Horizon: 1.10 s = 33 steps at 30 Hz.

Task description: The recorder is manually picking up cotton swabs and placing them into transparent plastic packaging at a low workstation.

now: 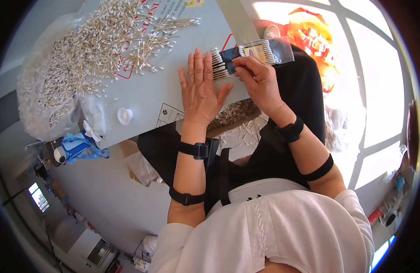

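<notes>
Lying flat, palm down and fingers spread, the left hand (200, 88) grips nothing; its fingertips press a row of cotton swabs (217, 64) against the grey table (141, 93), probably to keep the ends level; the right hand (260, 78) has fingers pinched shut on a clear packet (264, 51) with a blue-and-yellow card, its open end meeting the row, as if to sleeve it; loose swabs (101, 43) lie heaped well apart at the upper left, within reach; a small white cap (124, 115) sits near the table edge; how far the swabs enter the packet is hidden by fingers; the orange bag (310, 36) is washed out by glare.
</notes>
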Each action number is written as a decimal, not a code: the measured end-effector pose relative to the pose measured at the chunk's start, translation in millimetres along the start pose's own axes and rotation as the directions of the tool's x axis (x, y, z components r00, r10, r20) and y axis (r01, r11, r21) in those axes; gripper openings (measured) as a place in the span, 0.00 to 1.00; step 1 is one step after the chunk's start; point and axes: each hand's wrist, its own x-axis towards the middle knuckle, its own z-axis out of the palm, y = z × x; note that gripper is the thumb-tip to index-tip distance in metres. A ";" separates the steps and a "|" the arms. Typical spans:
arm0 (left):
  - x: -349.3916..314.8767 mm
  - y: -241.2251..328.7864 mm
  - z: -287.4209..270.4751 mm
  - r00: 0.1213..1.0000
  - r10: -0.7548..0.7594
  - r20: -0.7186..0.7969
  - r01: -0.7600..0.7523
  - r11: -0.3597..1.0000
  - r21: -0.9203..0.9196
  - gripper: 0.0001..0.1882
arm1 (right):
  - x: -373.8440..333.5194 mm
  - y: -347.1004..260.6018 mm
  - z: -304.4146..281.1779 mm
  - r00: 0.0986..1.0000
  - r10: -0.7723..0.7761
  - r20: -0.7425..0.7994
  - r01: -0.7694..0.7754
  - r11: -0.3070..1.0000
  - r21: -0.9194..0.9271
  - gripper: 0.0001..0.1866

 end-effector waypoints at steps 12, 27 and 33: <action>-3.8 3.5 10.3 1.000 -0.017 0.013 0.016 1.000 0.016 0.47 | -8.2 -0.2 16.6 0.988 -0.138 -0.075 0.130 0.986 -0.104 0.11; -5.2 2.1 15.0 0.999 -0.029 -0.036 0.029 1.000 0.002 0.44 | -6.6 6.9 19.4 0.973 -0.209 0.100 0.231 0.880 -0.415 0.05; -5.2 2.4 15.0 0.998 -0.030 -0.051 0.030 1.000 -0.005 0.43 | -7.0 8.9 18.3 0.965 -0.242 0.106 0.264 0.873 -0.410 0.06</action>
